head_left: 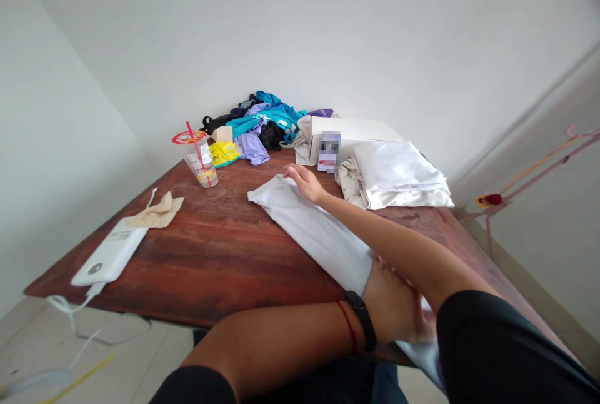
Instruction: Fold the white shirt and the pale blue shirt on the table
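Note:
A white cloth (319, 229), folded into a long strip, lies slantwise across the tabletop and hangs over the near edge at the lower right. My right hand (305, 184) rests on its far end, with fingers stretched loosely to the left. Crossing beneath my right forearm, my left hand (391, 304) lies on the near part of the cloth. That hand is blurred, and the forearm partly covers its fingers. A black band (360, 321) and a red string circle my left wrist.
A stack of folded white fabric (398, 172) sits at the right, by a white box (356, 129). Heaped clothes (267, 119) lie against the wall. A plastic cup with a straw (201, 160), yellow packet (225, 154) and white power bank (112, 251) with cable occupy the left.

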Available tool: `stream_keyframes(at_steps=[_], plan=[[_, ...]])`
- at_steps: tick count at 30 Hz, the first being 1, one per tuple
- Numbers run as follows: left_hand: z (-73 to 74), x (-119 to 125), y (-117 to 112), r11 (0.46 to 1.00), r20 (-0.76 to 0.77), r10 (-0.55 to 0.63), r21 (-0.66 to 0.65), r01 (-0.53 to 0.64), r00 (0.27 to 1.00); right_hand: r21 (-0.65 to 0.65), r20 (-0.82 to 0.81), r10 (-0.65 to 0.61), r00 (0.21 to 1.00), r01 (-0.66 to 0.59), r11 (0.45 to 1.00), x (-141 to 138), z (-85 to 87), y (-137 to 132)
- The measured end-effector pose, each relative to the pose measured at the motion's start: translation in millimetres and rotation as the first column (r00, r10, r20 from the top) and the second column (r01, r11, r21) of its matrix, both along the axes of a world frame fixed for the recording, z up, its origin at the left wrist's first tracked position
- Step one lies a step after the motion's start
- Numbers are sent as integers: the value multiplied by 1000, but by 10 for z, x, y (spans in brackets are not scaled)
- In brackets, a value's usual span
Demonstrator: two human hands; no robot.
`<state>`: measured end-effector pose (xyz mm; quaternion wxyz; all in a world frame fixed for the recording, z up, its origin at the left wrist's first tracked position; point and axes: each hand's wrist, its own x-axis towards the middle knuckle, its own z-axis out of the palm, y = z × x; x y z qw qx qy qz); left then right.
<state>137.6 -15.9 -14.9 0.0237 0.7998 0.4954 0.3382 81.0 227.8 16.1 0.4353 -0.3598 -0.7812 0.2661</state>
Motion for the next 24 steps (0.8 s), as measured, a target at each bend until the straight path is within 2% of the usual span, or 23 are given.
stream_keyframes(at_steps=[1, 3, 5, 7, 9, 11, 13, 15, 19, 22, 24], plan=[[8, -6, -10, 989, -22, -146, 8, 146, 989, 12, 18, 16, 1000, -16, 1000, 175, 43, -118], [29, -36, -26, 917, -68, -398, -56, 395, 915, -6, 106, 60, 993, -60, 998, 556, 135, -389], [57, -64, -29, 855, -74, -502, -191, 481, 862, -75, 202, 97, 975, -83, 994, 965, 224, -692], [86, -77, -19, 825, -64, -524, -284, 488, 849, -173, 291, 81, 953, -31, 984, 1382, 295, -1010], [109, -75, -4, 808, -67, -541, -317, 497, 838, -236, 354, -21, 935, 111, 965, 1793, 334, -1333], [117, -65, 8, 804, -83, -549, -323, 498, 832, -283, 458, -100, 883, 252, 925, 2183, 344, -1650], [108, -51, 14, 806, -98, -552, -319, 499, 828, -309, 574, -93, 813, 321, 895, 2533, 331, -1951], [86, -35, 14, 813, -107, -544, -313, 491, 832, -367, 618, -50, 784, 344, 864, 2817, 308, -2225], [50, -3, 20, 822, -115, -530, -313, 475, 840, -453, 647, -6, 762, 391, 801, 3113, 294, -2635], [50, 7, 38, 805, -121, -555, -326, 495, 823, -499, 648, 23, 761, 402, 768, 3136, 352, -2806], [55, 10, 53, 794, -119, -573, -324, 514, 811, -587, 644, 114, 756, 393, 708, 3127, 408, -2871]])
